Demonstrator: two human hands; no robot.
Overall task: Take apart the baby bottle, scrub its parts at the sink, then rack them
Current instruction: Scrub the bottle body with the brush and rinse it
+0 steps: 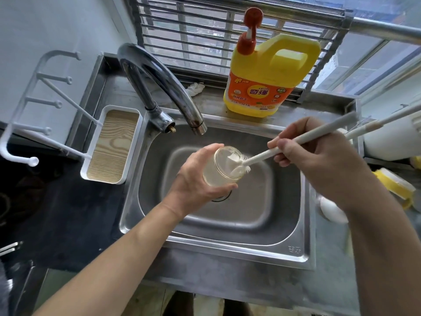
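I have the left hand (193, 179) wrapped round the clear bottle (222, 172), fingers and thumb curled about its wall. It is held tilted over the middle of the sink (218, 249), mouth toward the right, just above the drain. The right hand (319, 153) pinches the white brush (262, 156) by its handle, and the brush head sits in the bottle's mouth. The handle slopes up toward the sink's far right corner.

Both hands are well apart from the basin's near and right walls. The tightest spot is the far left, where the faucet (159, 74) arcs over the basin with its spout near my left fingertips.

A yellow detergent jug (268, 80) stands on the ledge behind the far rim, with a crumpled tissue (196, 88) to its left. A white drying rack (111, 144) sits just beside the left rim, its pegs slanting up and outward. Past the right rim lie a yellow-and-white part (391, 183) and a white rounded piece (330, 210), half hidden by my forearm — I cannot tell what they are.
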